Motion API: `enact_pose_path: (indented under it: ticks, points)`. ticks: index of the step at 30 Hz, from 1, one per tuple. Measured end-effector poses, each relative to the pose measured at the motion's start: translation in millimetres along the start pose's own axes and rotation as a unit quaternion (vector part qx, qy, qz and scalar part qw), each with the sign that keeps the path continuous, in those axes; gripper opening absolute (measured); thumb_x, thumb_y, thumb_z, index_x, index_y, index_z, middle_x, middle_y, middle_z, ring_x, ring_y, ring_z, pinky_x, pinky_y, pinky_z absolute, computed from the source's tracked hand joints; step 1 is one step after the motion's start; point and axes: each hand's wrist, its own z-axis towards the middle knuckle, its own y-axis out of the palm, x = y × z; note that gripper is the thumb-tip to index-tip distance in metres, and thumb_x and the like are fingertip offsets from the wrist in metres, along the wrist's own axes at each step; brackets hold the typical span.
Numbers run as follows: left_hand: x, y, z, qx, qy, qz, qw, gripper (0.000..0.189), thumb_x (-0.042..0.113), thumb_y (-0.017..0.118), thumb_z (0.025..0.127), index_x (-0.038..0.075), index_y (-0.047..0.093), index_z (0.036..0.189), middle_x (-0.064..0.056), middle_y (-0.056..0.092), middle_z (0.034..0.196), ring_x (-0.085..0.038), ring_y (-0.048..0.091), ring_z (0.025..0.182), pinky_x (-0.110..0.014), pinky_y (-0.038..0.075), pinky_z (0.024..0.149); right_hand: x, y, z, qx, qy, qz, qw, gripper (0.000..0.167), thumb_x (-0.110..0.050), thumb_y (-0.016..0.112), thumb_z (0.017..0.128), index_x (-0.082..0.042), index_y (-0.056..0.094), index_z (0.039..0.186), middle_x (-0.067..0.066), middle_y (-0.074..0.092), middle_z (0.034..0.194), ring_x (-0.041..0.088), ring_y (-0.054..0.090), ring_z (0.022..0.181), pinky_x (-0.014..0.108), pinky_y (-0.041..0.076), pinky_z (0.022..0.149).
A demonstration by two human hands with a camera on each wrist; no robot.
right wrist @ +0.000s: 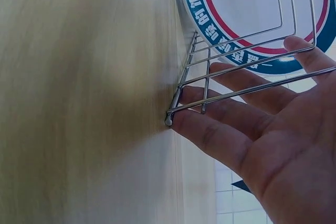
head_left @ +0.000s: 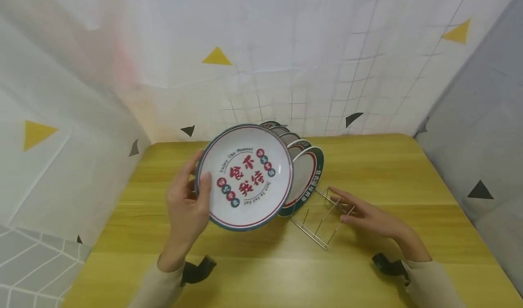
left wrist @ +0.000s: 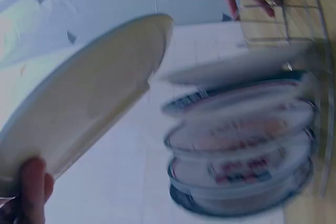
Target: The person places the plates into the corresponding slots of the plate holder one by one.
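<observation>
My left hand (head_left: 188, 208) holds a round white plate (head_left: 245, 176) by its left edge, thumb on the face and fingers behind. This plate has a teal rim, a red ring and red characters, and is tilted up in front of the wire rack (head_left: 309, 233). In the left wrist view the plate's pale underside (left wrist: 94, 93) is apart from the racked plates. Several similar plates (head_left: 302, 174) stand on edge in the far part of the rack. My right hand (head_left: 373, 217) holds the rack's near right end, its thumb (right wrist: 298, 44) at a wire and fingers against the frame.
The rack stands on a yellow wood-grain table (head_left: 367, 162). Pale sheeting (head_left: 265, 85) with grid lines and triangles rises behind and at both sides. Dark curved pieces (head_left: 198, 270) are strapped at both wrists.
</observation>
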Motion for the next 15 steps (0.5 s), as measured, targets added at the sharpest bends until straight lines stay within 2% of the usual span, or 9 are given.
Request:
enact_pose_path:
  ticks: [2,4,7,8,11,15]
  points:
    - [2.9,23.6,11.3,-0.011,0.045,0.006,0.9989,0.045,-0.010,0.059,0.089,-0.002,0.057,0.133,-0.017,0.065,0.094,-0.017,0.064,0.059,-0.015,0.048,0.045,1,2,0.7,0.003,-0.008,0.002,1.0000,0.070,-0.011,0.053,0.100,-0.020,0.015,0.158,0.025,0.035,0.153,0.048,0.043,0.131,0.050,0.044,0.101]
    - [3.6,45.2,18.9,-0.023,0.086,0.028,0.9957,0.042,-0.007,0.059,0.091,-0.001,0.057,0.133,-0.017,0.064,0.094,-0.018,0.061,0.063,-0.016,0.048,0.047,0,5,2.7,0.007,-0.008,0.003,0.9999,0.069,-0.011,0.053,0.100,-0.021,0.016,0.158,0.023,0.036,0.153,0.046,0.044,0.131,0.042,0.045,0.102]
    - [1.7,71.1,23.3,-0.044,0.122,0.064,0.9895,0.043,-0.006,0.056,0.092,0.000,0.056,0.134,-0.014,0.060,0.089,-0.016,0.056,0.065,-0.017,0.046,0.048,-1,11,9.2,0.008,-0.002,0.008,0.9999,0.068,-0.012,0.054,0.100,-0.024,0.018,0.157,0.020,0.036,0.154,0.043,0.044,0.133,0.033,0.043,0.103]
    - [0.7,77.8,23.6,-0.053,0.130,0.079,0.9869,0.044,-0.006,0.056,0.091,0.000,0.055,0.135,-0.013,0.059,0.087,-0.016,0.053,0.065,-0.018,0.044,0.048,-1,13,11.4,0.008,0.000,0.010,0.9999,0.068,-0.012,0.054,0.100,-0.024,0.018,0.157,0.020,0.036,0.154,0.042,0.044,0.134,0.033,0.043,0.103]
    - [-3.4,93.6,21.5,-0.085,0.148,0.115,0.9785,0.047,-0.007,0.055,0.090,0.001,0.054,0.137,-0.011,0.055,0.085,-0.014,0.052,0.064,-0.018,0.044,0.049,-2,17,17.7,0.007,-0.004,0.018,0.9998,0.067,-0.013,0.054,0.100,-0.025,0.019,0.157,0.020,0.035,0.155,0.043,0.043,0.135,0.047,0.043,0.105]
    - [-7.3,108.9,15.8,-0.117,0.173,0.171,0.9628,0.052,-0.006,0.058,0.088,0.003,0.053,0.139,-0.009,0.055,0.087,-0.012,0.052,0.059,-0.018,0.045,0.047,-3,21,23.8,0.004,-0.014,0.031,0.9994,0.067,-0.012,0.053,0.100,-0.025,0.020,0.157,0.023,0.034,0.154,0.047,0.041,0.134,0.065,0.037,0.103]
